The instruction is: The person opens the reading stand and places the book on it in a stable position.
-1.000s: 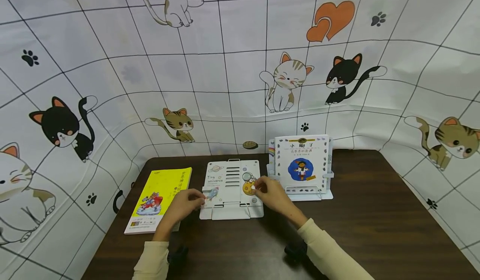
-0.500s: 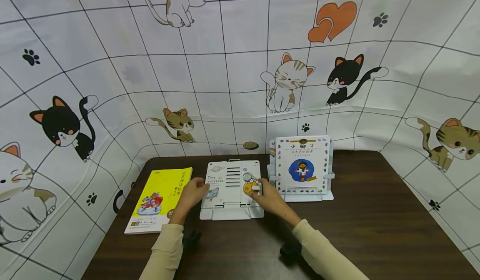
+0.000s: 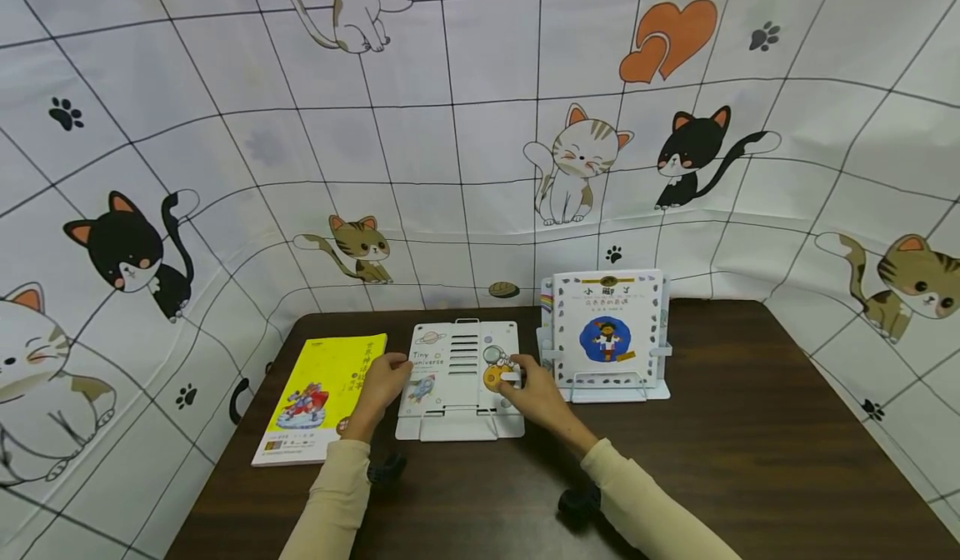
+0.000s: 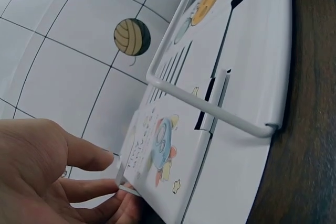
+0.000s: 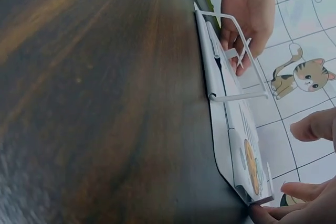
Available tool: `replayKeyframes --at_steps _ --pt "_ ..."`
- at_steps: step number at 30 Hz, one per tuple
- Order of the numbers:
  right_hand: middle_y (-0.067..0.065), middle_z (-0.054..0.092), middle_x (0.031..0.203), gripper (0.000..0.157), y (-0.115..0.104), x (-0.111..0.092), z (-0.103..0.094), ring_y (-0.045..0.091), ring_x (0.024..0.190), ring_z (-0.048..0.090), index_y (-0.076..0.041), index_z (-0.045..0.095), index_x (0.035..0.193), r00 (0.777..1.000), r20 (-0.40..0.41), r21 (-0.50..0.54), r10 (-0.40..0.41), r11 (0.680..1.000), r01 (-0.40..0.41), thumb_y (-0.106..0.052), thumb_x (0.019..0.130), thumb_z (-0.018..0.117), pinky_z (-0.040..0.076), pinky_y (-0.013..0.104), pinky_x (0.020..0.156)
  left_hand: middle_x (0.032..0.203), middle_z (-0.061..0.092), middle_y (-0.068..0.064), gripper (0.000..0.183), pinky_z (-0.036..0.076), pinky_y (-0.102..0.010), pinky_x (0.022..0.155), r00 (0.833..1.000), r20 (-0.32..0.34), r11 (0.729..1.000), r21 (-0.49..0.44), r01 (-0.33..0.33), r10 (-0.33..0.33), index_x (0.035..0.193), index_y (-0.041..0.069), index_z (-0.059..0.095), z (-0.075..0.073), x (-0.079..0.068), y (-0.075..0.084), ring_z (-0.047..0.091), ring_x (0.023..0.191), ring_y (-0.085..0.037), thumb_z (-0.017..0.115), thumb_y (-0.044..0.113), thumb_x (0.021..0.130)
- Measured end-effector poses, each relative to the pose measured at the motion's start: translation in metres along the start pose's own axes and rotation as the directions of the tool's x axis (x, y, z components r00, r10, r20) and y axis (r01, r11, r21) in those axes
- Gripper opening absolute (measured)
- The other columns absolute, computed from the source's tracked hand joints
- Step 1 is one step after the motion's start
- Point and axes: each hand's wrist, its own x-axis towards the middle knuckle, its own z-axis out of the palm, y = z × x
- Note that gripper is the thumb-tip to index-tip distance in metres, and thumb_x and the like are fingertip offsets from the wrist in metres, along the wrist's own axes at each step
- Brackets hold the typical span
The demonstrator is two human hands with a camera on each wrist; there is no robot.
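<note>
A white book stand (image 3: 467,389) printed "Tiny universe" stands in the middle of the table. At its left edge my left hand (image 3: 381,387) pinches a thin white side clip (image 4: 122,170), thumb on one side and fingertips on the other. My right hand (image 3: 542,397) is at the right edge, by another white side clip (image 3: 511,376). In the right wrist view its thumb (image 5: 307,128) and fingers (image 5: 299,198) stand apart, with fingertips touching the stand's edge. A white wire holder (image 4: 210,108) juts from the stand's lower front.
A yellow book (image 3: 322,385) lies left of the stand, close to my left hand. On the right, a second stand (image 3: 585,393) bears a white picture book (image 3: 606,310). Behind the dark wooden table (image 3: 735,443) hangs a cat-print cloth (image 3: 465,168).
My left hand has moved slightly up along the stand's left edge, and its side clip is now hidden in the head view. My right hand has lowered slightly, showing more of the white clip.
</note>
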Motion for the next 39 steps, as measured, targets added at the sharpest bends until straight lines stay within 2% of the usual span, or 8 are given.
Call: replayKeyframes --at_steps 6,12,19,22,25,29,34,39 --pt "0.031 0.067 0.134 0.059 0.0 -0.001 0.003 0.044 0.123 0.066 0.006 0.057 0.144 1.0 -0.015 0.061 0.009 0.998 -0.009 -0.02 0.095 0.076 0.054 0.06 0.101 0.143 0.057 -0.031 0.05 0.051 -0.055 0.11 1.0 -0.007 0.999 -0.04 0.008 -0.008 0.151 -0.009 0.05 0.002 0.0 -0.001 0.061 0.115 -0.038 0.055 0.018 0.108" --pt "0.029 0.067 0.134 0.057 -0.001 -0.002 0.004 0.041 0.121 0.066 0.003 0.056 0.145 1.0 -0.022 0.117 0.021 0.993 -0.018 -0.018 0.096 0.075 0.054 0.058 0.1 0.14 0.06 -0.031 0.047 0.053 -0.052 0.107 0.999 -0.033 0.997 -0.069 -0.015 0.013 0.148 -0.011 0.053 0.002 0.0 -0.001 0.062 0.112 -0.037 0.055 0.014 0.108" --pt "0.026 0.07 0.124 0.053 -0.001 -0.002 0.004 0.033 0.105 0.07 0.001 0.057 0.145 0.999 -0.053 0.176 -0.009 0.984 0.018 -0.017 0.097 0.074 0.056 0.042 0.083 0.124 0.063 -0.025 0.043 0.052 -0.031 0.085 0.994 -0.08 0.992 -0.097 -0.078 0.07 0.144 -0.009 0.058 -0.001 0.001 0.0 0.062 0.1 -0.029 0.061 0.012 0.106" --pt "0.028 0.068 0.13 0.052 -0.003 -0.002 0.003 0.038 0.112 0.071 0.001 0.057 0.145 0.997 -0.07 0.199 -0.027 0.979 0.04 -0.014 0.098 0.073 0.059 0.043 0.086 0.121 0.063 -0.025 0.041 0.05 -0.025 0.08 0.99 -0.107 0.986 -0.123 -0.109 0.096 0.139 -0.009 0.06 -0.004 0.002 0.0 0.061 0.098 -0.028 0.065 0.011 0.104" --pt "0.028 0.065 0.138 0.051 -0.005 -0.003 0.001 0.043 0.122 0.069 0.0 0.056 0.145 0.997 -0.078 0.226 -0.027 0.973 0.044 -0.013 0.099 0.071 0.06 0.051 0.095 0.123 0.063 -0.025 0.04 0.049 -0.02 0.079 0.987 -0.129 0.98 -0.161 -0.117 0.097 0.137 -0.007 0.06 -0.007 0.002 -0.002 0.061 0.102 -0.029 0.068 0.012 0.103" --pt "0.027 0.062 0.143 0.05 -0.009 -0.002 -0.002 0.045 0.13 0.064 -0.001 0.055 0.147 0.995 -0.092 0.264 -0.027 0.963 0.051 -0.01 0.1 0.068 0.055 0.058 0.105 0.128 0.064 -0.027 0.038 0.049 -0.013 0.078 0.981 -0.159 0.956 -0.25 -0.153 0.115 0.135 -0.006 0.058 -0.01 0.002 -0.002 0.061 0.105 -0.028 0.07 0.011 0.103" --pt "0.025 0.063 0.139 0.047 -0.009 0.002 -0.004 0.042 0.128 0.064 0.001 0.053 0.147 0.992 -0.12 0.299 -0.042 0.951 0.077 -0.003 0.102 0.063 0.053 0.056 0.109 0.125 0.065 -0.028 0.037 0.051 -0.01 0.076 0.97 -0.189 0.913 -0.35 -0.211 0.152 0.134 -0.007 0.058 -0.015 0.001 0.0 0.063 0.096 -0.021 0.071 0.004 0.1" --pt "0.023 0.064 0.138 0.038 -0.011 0.009 -0.008 0.039 0.125 0.065 0.002 0.054 0.144 0.983 -0.166 0.285 -0.079 0.95 0.125 -0.001 0.106 0.058 0.053 0.055 0.107 0.12 0.066 -0.022 0.035 0.051 -0.013 0.075 0.967 -0.204 0.904 -0.366 -0.222 0.155 0.13 -0.004 0.059 -0.017 0.001 -0.001 0.061 0.091 -0.013 0.072 0.003 0.099"
